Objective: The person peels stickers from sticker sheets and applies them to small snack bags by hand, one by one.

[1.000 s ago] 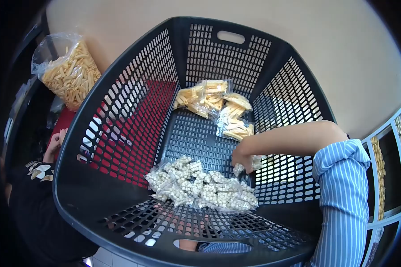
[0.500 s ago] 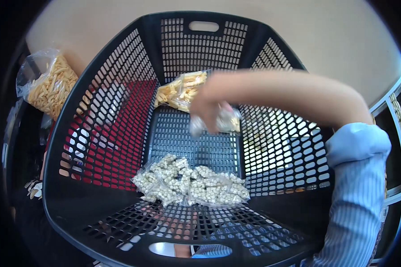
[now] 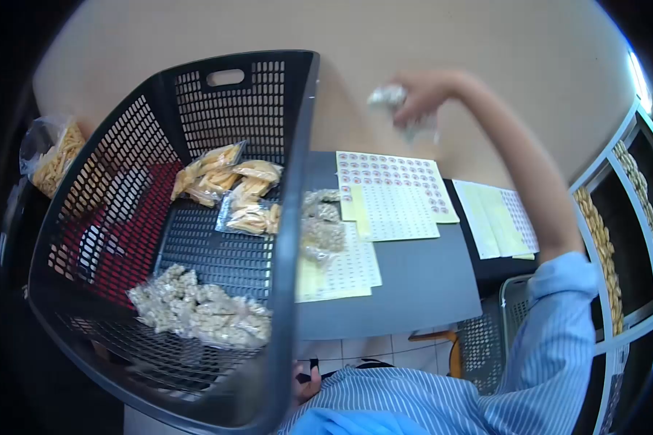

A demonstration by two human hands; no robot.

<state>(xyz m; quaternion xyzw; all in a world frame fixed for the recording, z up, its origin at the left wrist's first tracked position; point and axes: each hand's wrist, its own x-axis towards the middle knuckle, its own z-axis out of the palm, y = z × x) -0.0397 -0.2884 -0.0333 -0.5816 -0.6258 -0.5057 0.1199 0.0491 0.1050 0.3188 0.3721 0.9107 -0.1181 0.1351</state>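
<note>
My right hand (image 3: 424,98) is raised beside the wall, its fingers closed around a small clear snack bag (image 3: 389,96) with pale contents, blurred by motion. My left hand (image 3: 308,383) is low by the near right side of the black plastic basket (image 3: 294,210); its fingers are mostly hidden. Inside the basket, bags of yellow snack sticks (image 3: 250,214) lie toward the far side. Bags of whitish, lumpy snacks (image 3: 196,308) lie along the near side.
Sticker sheets (image 3: 395,210) lie on a grey table (image 3: 421,283) right of the basket, alongside snack bags (image 3: 323,225). More label sheets (image 3: 493,217) are farther right. A large bag of sticks (image 3: 58,159) is at left, a shelf rack (image 3: 602,246) at right.
My right hand has moved up and right, out of the basket, with the bag in it. The basket now appears farther left, and the table with sticker sheets has come into view.
</note>
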